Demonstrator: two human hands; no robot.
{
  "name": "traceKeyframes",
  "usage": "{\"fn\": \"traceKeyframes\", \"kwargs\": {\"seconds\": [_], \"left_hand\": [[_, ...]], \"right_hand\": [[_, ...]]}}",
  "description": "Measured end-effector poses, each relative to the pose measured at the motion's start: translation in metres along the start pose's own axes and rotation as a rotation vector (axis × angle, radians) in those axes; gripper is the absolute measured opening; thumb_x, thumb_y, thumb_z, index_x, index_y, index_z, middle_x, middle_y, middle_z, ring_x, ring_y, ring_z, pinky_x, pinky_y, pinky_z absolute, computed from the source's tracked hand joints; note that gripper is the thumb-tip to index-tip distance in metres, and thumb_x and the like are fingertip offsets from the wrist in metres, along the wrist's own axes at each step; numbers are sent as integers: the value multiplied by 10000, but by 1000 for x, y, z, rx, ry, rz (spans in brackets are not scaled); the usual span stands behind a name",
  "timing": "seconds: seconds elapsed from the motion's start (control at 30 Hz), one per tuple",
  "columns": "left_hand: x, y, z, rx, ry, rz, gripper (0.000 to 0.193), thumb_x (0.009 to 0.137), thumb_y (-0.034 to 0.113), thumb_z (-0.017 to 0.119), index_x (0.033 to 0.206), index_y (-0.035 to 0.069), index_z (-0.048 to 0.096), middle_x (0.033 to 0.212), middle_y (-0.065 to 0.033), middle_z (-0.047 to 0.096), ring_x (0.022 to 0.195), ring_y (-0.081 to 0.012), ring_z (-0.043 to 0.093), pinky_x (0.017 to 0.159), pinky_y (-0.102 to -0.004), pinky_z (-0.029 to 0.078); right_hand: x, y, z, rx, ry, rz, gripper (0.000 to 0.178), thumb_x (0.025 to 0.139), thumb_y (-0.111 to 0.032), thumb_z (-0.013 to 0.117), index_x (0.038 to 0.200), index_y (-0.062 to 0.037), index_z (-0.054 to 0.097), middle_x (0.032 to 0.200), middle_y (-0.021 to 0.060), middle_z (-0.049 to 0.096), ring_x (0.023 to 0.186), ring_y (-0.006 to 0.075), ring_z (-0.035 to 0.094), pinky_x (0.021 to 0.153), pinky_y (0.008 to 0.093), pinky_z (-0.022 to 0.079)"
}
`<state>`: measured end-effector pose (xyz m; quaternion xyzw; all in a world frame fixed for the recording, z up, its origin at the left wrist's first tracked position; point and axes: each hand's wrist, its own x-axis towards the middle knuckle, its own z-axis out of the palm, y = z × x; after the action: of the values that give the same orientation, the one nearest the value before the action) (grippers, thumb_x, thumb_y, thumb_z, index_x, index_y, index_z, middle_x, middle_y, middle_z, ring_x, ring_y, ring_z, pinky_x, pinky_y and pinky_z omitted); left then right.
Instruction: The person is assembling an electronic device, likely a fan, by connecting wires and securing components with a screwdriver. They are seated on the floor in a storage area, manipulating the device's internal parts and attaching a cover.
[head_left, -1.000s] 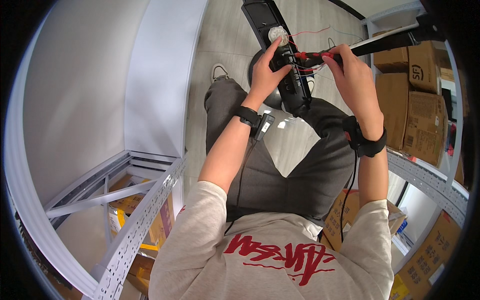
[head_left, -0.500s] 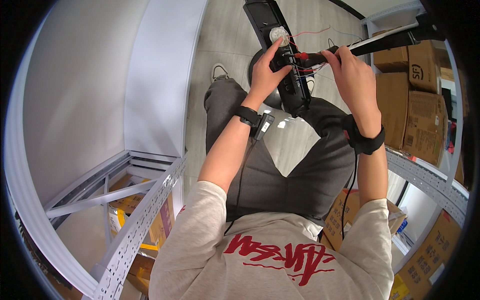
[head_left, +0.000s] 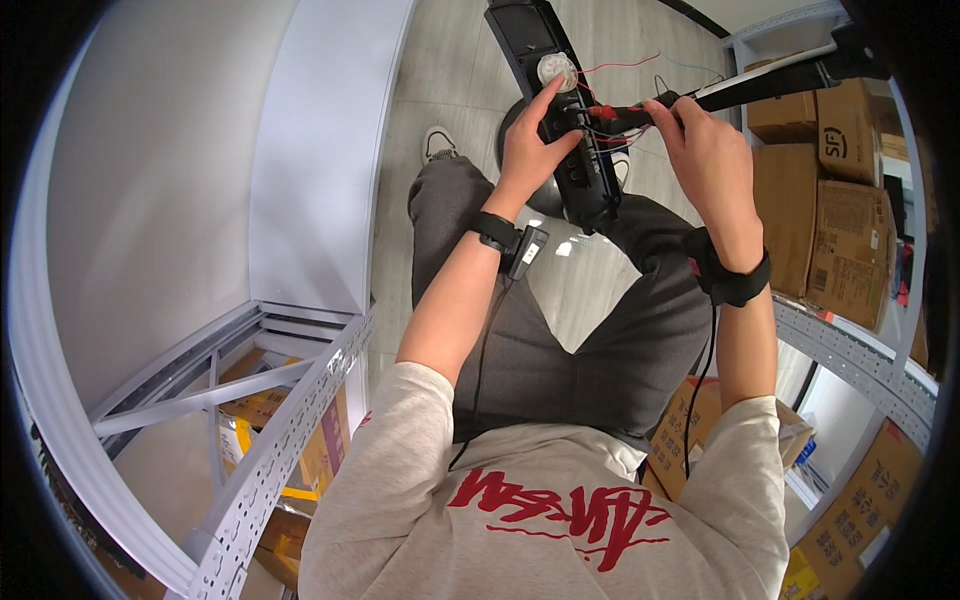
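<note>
A long black housing (head_left: 597, 190) stands tilted between my knees, with sockets along its face and a whitish round part (head_left: 556, 71) on it. My left hand (head_left: 540, 145) holds the housing, its index fingertip by the round part and its thumb across the near side. Red and pale thin wires (head_left: 625, 138) run from the housing toward my right hand (head_left: 705, 155). Thumb and index finger of that hand are pinched on thin wire beside a dark tube (head_left: 632, 117). A small red piece (head_left: 604, 113) sits at the tube's end. The pinch point itself is partly hidden.
A black-and-white pole (head_left: 770, 82) extends to the upper right behind my right hand. Cardboard boxes (head_left: 845, 240) fill the right shelf. On the left stand a white panel (head_left: 320, 150) and a perforated metal rack (head_left: 290, 430). Black cables (head_left: 700, 370) hang from both wrist straps.
The red piece at the tube's end has turned slightly, and the housing with its round part has shifted a touch left. Both hands stay almost in place.
</note>
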<state>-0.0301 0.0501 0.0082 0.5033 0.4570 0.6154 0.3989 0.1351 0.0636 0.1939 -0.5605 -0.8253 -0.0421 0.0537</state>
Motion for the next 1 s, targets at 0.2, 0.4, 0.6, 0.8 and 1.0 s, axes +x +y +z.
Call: {"fn": "traceKeyframes", "kwargs": {"seconds": [0.2,0.4,0.6,0.8,1.0], "left_hand": [[0,0,2,17,15,50,774,748,36,781,1454,131,477,1390,-137,576,1265,-271,566,1063,-354,441],[-2,1,0,39,-18,19,773,747,34,781,1452,132,479,1387,-132,578,1261,-272,569,1060,-356,444],[-1,2,1,14,-5,-2,774,749,31,779,1454,146,480,1379,-134,584,1256,-273,572,1047,-357,452],[-3,1,1,37,-27,13,769,750,41,782,1451,147,485,1369,-129,592,1250,-273,577,1039,-359,458],[-2,0,1,21,1,-4,765,748,43,782,1447,146,489,1365,-128,595,1242,-286,582,1044,-363,458]], "right_hand": [[-6,2,0,297,210,-181,326,960,-337,614,869,-25,586,728,162,661,655,394,637,557,450,495],[-4,1,1,-16,40,-51,304,954,-317,628,877,-26,591,741,158,665,681,383,644,580,447,497],[-8,-2,-3,274,151,-140,324,960,-318,619,828,-30,556,734,153,664,672,384,639,576,442,499],[-7,-3,2,47,116,-87,307,950,-300,636,837,-28,549,784,165,670,709,379,649,584,423,507],[-4,5,1,156,77,-89,282,939,-274,652,863,-21,556,804,176,665,738,380,654,604,429,507]]}}
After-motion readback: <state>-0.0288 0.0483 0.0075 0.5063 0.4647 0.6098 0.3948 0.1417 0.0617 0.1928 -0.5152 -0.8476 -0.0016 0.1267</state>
